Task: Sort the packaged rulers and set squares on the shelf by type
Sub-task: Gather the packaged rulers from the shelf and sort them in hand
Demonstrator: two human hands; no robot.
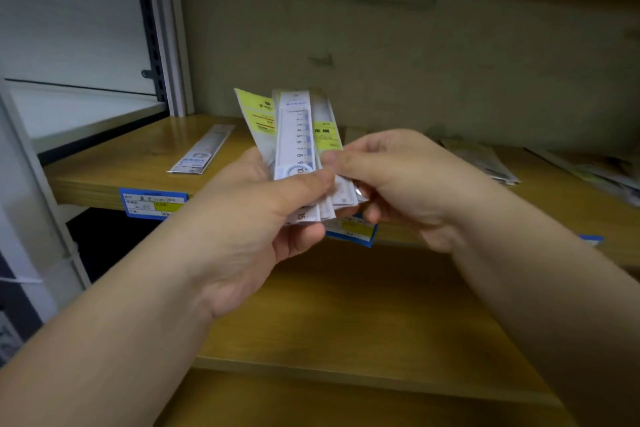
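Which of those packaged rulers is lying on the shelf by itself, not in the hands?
The single packaged ruler lying flat at the left end of the wooden shelf. The others are fanned in a bundle gripped by both hands.

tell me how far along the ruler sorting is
Early, it seems. Done: one packaged ruler lies alone on the shelf. In hand: left hand and right hand hold a fanned bundle. Left: that bundle and the loose pile at right.
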